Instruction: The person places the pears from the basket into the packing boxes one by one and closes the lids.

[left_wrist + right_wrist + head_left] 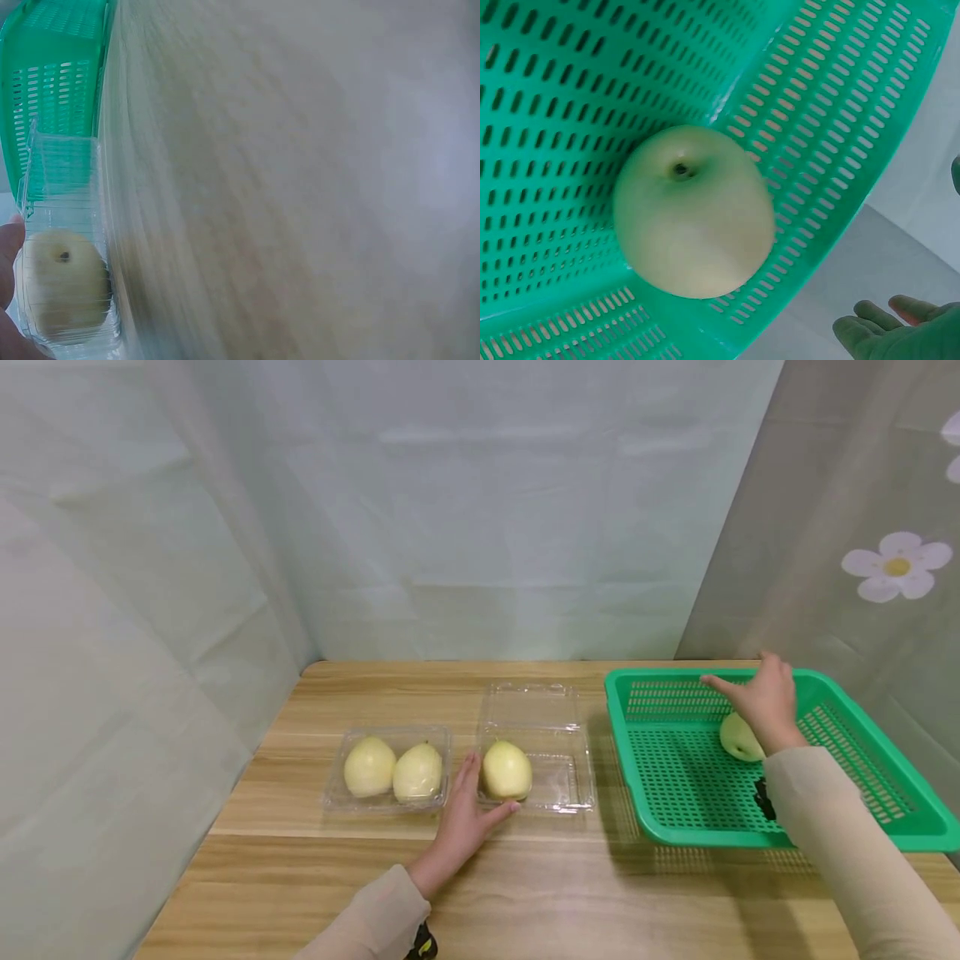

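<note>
My left hand (461,822) rests at the near left corner of a clear plastic clamshell box (551,781), thumb and fingers spread along its edges. The lid is folded back, and one pale yellow pear (507,770) sits in the left half; the left wrist view shows the same pear (66,281) through the box wall. Over the green plastic basket (675,839) hovers my right hand (768,702), thumb spread away from extended fingers. Below it a single pear (738,737) lies in the basket, seen in the right wrist view as a pear (694,217) against the basket's corner.
Left of my left hand stands another clear box (337,806) holding two pears (370,767), its lid closed. The wooden table (300,877) backs onto a pale curtain (487,527). The basket's raised rim borders the right side.
</note>
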`<state>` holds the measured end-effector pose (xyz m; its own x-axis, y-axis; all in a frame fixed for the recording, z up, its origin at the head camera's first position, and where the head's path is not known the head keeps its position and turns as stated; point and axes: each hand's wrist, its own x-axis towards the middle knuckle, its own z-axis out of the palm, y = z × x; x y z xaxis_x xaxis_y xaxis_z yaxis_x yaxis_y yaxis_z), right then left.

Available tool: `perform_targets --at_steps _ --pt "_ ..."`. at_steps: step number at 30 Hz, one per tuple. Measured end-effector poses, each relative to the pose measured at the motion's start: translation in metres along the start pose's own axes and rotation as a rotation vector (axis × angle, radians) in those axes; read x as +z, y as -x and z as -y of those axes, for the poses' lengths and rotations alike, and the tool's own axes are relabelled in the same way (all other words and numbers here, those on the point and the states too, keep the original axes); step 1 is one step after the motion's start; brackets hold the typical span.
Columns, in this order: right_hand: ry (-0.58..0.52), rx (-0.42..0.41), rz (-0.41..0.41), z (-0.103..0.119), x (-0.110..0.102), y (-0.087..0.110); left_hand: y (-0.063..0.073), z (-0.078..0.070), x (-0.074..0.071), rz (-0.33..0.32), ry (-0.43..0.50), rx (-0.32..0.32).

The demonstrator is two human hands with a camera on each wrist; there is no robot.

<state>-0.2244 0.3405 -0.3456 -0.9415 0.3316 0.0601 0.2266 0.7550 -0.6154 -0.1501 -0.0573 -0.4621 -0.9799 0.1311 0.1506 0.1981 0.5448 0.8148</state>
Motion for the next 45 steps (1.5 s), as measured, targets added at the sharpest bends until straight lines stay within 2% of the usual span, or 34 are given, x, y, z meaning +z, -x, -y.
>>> perform_targets --at_steps 5,11,20,26,32,45 --pt "0.016 0.009 0.015 -0.01 0.002 0.0 0.001 0.0 0.0 -0.004 -0.001 0.004" --pt "0.053 0.061 0.034 -0.02 0.002 -0.001 0.001 0.002 0.002 0.007 -0.006 -0.002" --pt "0.105 0.073 0.091 -0.032 0.003 -0.002 0.001 0.002 0.003 0.006 0.005 0.001" --pt "0.108 0.1 0.142 -0.035 0.001 0.0 0.001 0.001 0.002 0.005 -0.002 0.003" --pt "0.12 0.163 0.201 -0.036 -0.002 0.0 0.0 0.001 0.001 0.007 -0.006 -0.001" --pt "0.195 0.251 0.3 -0.038 -0.005 0.002 0.0 -0.001 0.001 0.004 -0.004 -0.007"
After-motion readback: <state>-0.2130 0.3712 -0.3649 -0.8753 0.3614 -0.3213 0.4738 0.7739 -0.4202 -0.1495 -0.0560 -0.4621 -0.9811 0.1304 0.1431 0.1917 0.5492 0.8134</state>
